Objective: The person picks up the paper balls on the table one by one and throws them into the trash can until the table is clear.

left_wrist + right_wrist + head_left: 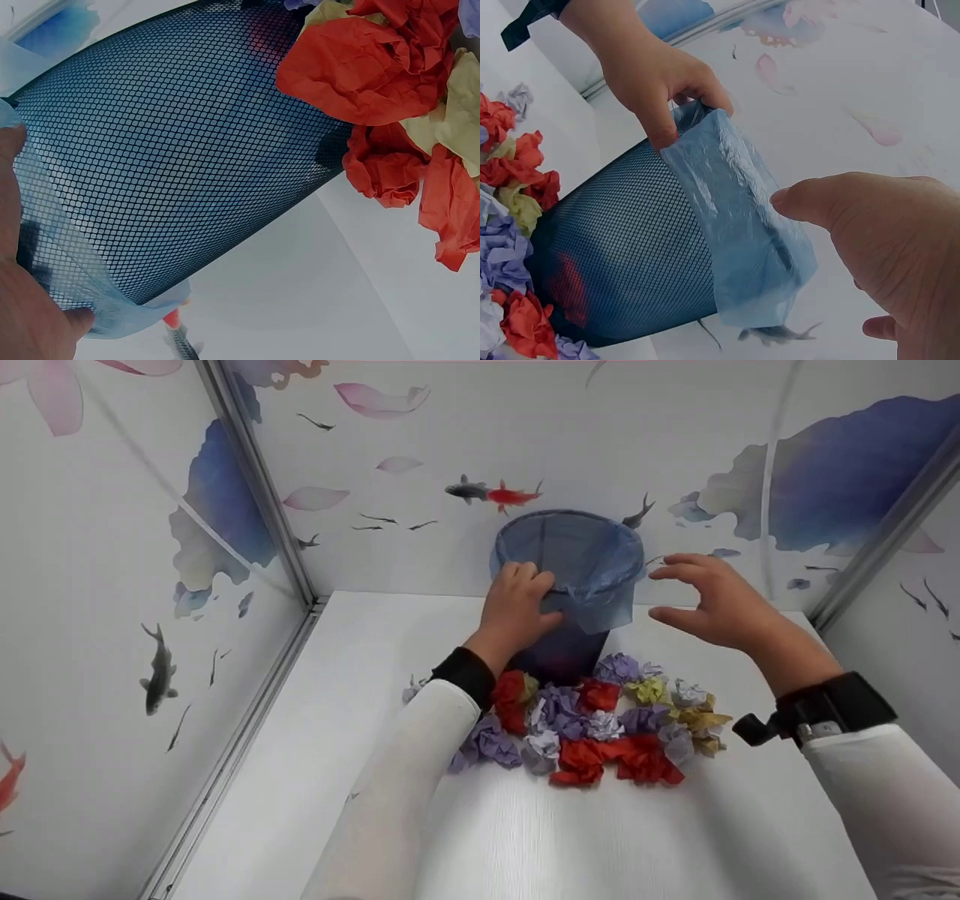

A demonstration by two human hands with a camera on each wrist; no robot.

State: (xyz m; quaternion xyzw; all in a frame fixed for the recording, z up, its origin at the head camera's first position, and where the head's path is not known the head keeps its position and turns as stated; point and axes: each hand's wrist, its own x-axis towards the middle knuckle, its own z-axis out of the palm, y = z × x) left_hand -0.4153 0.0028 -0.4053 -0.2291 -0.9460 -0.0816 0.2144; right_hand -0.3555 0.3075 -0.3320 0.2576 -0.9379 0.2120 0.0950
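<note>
A dark mesh wastebasket (566, 649) stands at the back of the white table, lined with a translucent blue plastic bag (600, 604) folded over its rim. My left hand (517, 604) grips the near left of that rim, thumb outside on the bag and fingers curled over the edge. Off the right side of the basket, my right hand (716, 600) is held in the air with thumb and fingers spread apart, holding nothing. Through the mesh, something red (570, 289) shows low in the basket.
Crumpled paper balls in red (649, 761), purple (495, 742), white (540, 750) and yellow (649, 690) lie in a heap before the basket. White panels (390, 547) printed with fish and petals close off the back and sides of the table (360, 660).
</note>
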